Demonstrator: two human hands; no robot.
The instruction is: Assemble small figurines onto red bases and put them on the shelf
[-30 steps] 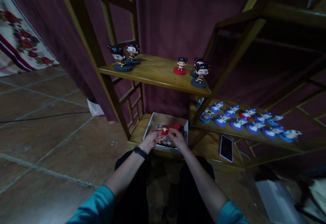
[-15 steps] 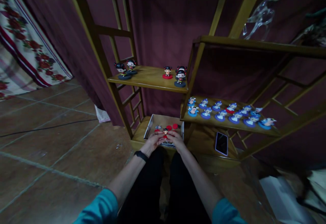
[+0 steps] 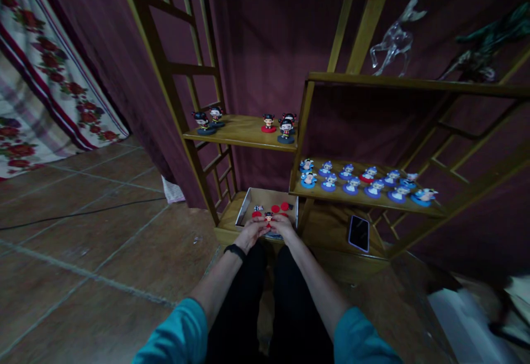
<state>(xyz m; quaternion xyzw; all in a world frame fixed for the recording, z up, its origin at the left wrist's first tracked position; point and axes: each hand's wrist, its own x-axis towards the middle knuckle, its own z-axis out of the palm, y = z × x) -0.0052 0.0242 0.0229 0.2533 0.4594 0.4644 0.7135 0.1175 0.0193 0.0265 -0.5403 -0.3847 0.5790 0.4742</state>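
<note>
A small black-haired figurine (image 3: 269,217) with red at its base was held upright between the two hands, over the near part of a shallow cardboard box (image 3: 244,208). The left hand (image 3: 250,232) gripped it from the left and the right hand (image 3: 282,225) from the right, with the fingertips close together around it; the exact finger contacts were too small to tell. A dark wristband (image 3: 236,252) circled the left wrist. Inside the box, just beyond the hands, lay several red discs (image 3: 275,208) and, towards the left, a black-and-white piece (image 3: 258,207). The box rested on a low wooden base (image 3: 230,216), on which a phone (image 3: 359,233) lay well to the right. Above the box, a shelf (image 3: 244,135) carried five dark-haired figurines: a pair on dark bases (image 3: 202,124) at the left and, at the right, one on a red base (image 3: 268,122) beside two on dark bases. Farther right, a lower shelf bore two rows of blue and purple figurines (image 3: 351,186). A transparent animal ornament (image 3: 395,43) stood above them; a purple curtain (image 3: 265,27) hung at the far side
</note>
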